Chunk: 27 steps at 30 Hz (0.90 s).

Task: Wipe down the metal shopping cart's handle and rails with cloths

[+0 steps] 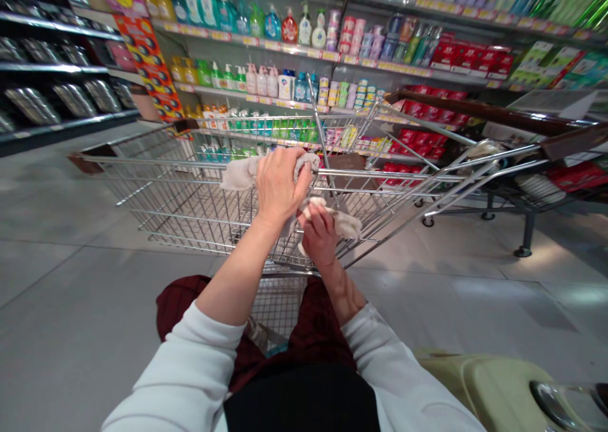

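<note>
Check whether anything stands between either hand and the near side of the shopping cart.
At the near side of the shopping cart, the left hand grips a grey cloth up high; lower down, the right hand holds a pale cloth. Nothing else visible stands in the way.

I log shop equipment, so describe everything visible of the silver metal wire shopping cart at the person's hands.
The silver metal wire shopping cart sits sideways, its open grid basket edged with shiny rails. Brown corner pieces cap the left end; a brown handle bar crosses at right. The left hand grips pale cloth on the top rail; the right hand holds more just below.
</note>
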### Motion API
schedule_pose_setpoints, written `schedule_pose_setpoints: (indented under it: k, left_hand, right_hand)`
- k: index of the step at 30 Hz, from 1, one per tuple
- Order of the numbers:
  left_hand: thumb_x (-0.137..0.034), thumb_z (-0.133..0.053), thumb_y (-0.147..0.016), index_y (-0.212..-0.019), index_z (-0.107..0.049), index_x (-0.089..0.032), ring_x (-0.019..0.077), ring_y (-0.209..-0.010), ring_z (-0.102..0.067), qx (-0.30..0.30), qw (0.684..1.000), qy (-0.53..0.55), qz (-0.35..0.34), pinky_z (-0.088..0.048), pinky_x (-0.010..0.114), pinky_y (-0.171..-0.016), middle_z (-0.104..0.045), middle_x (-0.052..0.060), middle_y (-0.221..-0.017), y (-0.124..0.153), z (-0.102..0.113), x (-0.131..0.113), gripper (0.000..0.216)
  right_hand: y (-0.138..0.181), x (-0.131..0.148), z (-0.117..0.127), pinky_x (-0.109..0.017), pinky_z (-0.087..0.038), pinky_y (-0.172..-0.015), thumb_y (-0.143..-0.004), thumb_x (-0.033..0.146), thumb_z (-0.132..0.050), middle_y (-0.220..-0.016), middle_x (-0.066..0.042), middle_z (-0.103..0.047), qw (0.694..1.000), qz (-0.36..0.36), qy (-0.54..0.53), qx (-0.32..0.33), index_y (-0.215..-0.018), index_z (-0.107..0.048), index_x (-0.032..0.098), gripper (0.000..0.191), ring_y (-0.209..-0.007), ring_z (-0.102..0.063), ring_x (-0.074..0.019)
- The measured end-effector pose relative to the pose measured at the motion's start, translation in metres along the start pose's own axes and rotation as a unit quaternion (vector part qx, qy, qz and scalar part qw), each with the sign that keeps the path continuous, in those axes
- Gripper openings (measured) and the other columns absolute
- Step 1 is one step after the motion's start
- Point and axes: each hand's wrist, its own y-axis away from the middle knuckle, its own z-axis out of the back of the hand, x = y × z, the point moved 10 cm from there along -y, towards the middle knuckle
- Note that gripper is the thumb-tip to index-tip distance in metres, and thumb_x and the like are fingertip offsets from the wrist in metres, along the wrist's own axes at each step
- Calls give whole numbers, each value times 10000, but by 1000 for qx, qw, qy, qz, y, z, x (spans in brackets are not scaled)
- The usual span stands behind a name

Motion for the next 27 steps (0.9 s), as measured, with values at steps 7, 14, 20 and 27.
schedule_pose_setpoints:
  k: [7, 14, 20, 27]
  left_hand:
    - [-518, -292, -1038, -1107, -618, -219, 235, -976, -584, 0, 1000, 2, 3, -391, 391, -883, -665, 81, -1020, -1, -1, -1, 447]
    - [-540, -193, -1053, -1121, -616, -215, 221, -1003, -608, 8, 999, 29, 21, -407, 375, -896, -685, 86, -1052, -3, 2, 5, 538]
    - [-550, -196, -1052, -1151, -613, -212, 219, -1031, -621, 16, 998, 52, 13, -418, 378, -925, -688, 94, -1101, -2, 3, 5, 545]
    - [-543, -212, -1051, -1154, -617, -219, 248, -1025, -618, 18, 998, 57, 15, -424, 425, -916, -673, 104, -1071, -2, 0, 6, 529]
  right_hand:
    - [36, 18, -8, -288, -488, -1051, -935, 109, -548, -1226, -43, -740, 996, 19, -65, 50, -1058, -770, 251, 291, -1185, -644, -166]
    - [-47, -11, 69, -457, -452, -1128, -956, 130, -392, -1357, -68, -650, 987, -97, -85, -99, -1167, -736, 274, 429, -1331, -548, -229]
    - [-47, 0, 32, -398, -413, -1170, -960, 116, -411, -1357, -80, -656, 998, -25, -36, -52, -1241, -700, 241, 422, -1357, -530, -200]
    - [19, 30, -7, -275, -522, -968, -930, 111, -529, -1099, -13, -769, 994, 49, -69, 65, -973, -784, 282, 309, -1096, -662, -152]
